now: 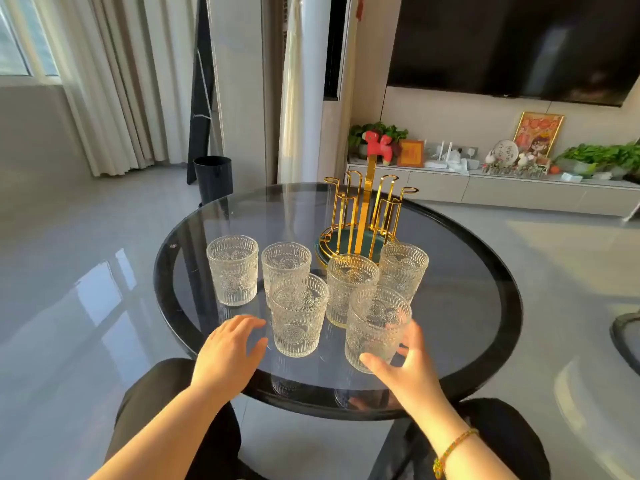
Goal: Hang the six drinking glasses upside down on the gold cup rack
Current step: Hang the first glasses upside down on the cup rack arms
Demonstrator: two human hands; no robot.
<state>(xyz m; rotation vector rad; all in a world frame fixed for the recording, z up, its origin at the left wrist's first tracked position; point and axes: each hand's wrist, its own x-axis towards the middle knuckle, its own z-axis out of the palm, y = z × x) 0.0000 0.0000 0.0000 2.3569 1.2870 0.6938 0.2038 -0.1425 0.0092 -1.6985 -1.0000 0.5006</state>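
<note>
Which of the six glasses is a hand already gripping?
The front-right glass, nearest the table edge: the right hand wraps around it. The left hand is open beside another glass, touching none.

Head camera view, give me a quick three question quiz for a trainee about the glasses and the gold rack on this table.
1. How many embossed drinking glasses stand upright on the round glass table?
2. True or false: a glass already hangs on the gold cup rack.
3. Which hand is wrapped around a glass: A) left hand, B) right hand, C) neither?

Key:
1. Six.
2. False; every prong is bare.
3. B. The right hand grips the nearest right glass, thumb in front and fingers behind. The left hand is spread open beside the front middle glass, not touching it.
</note>
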